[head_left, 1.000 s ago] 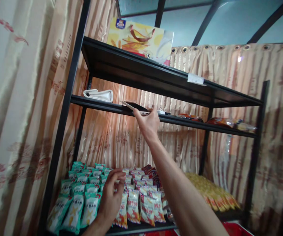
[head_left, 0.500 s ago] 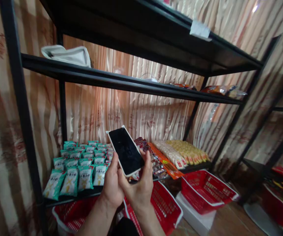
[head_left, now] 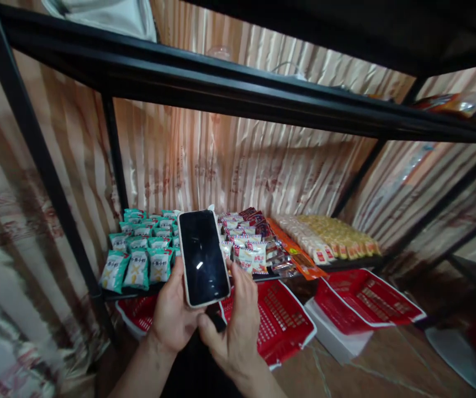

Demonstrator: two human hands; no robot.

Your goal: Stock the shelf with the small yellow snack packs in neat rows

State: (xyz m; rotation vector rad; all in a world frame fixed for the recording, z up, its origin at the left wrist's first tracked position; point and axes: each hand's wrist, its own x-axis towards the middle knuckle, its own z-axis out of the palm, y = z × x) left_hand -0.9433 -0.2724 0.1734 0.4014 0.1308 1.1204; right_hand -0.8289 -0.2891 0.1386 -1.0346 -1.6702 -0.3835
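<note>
A phone (head_left: pixel 203 257) with a dark screen and a pale case stands upright in front of me, held from below. My left hand (head_left: pixel 173 318) wraps its fingers around the phone's lower left edge. My right hand (head_left: pixel 233 329) is curled beside the phone's lower right corner, its fingers touching that edge. Behind the phone, the low shelf (head_left: pixel 138 291) of a black metal rack carries green snack packets (head_left: pixel 138 260), white-and-red packets (head_left: pixel 246 249) and yellow packets (head_left: pixel 337 240).
Red plastic baskets (head_left: pixel 362 301) lie on the brown floor under the rack, one on a white box (head_left: pixel 333 340). A black shelf beam (head_left: pixel 221 94) runs overhead with a white folded item (head_left: pixel 109 16) on it. Striped curtains hang behind and to the left.
My right hand took the phone off the upper shelf and brought it down in front of me. My left hand left the snack packets and joined it. My view dropped lower.
</note>
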